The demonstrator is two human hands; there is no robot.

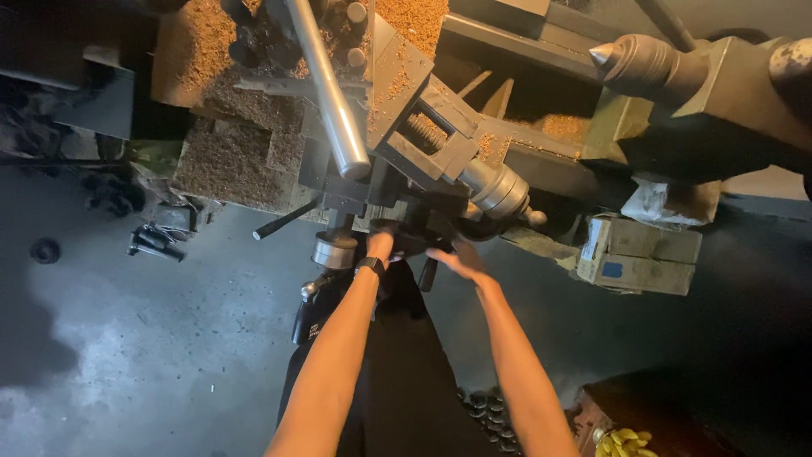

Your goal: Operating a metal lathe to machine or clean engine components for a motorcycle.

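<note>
Scene: I look down on a lathe carriage (pixel 397 110) strewn with brass-coloured chips, a steel bar (pixel 330 93) running across it.
Left grip: my left hand (pixel 380 246), watch on the wrist, reaches the dark handwheel (pixel 414 239); whether the fingers close I cannot tell.
Right grip: my right hand (pixel 457 259) lies wide and flat at the wheel's rim.
Technique: I judge both hands should seat fully and turn slowly, forearms clear of the crank handle (pixel 501 190).

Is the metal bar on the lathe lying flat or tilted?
Tilted in this view: the shiny metal bar runs diagonally from the top edge down to the carriage. Its true angle to the floor cannot be told.
</note>
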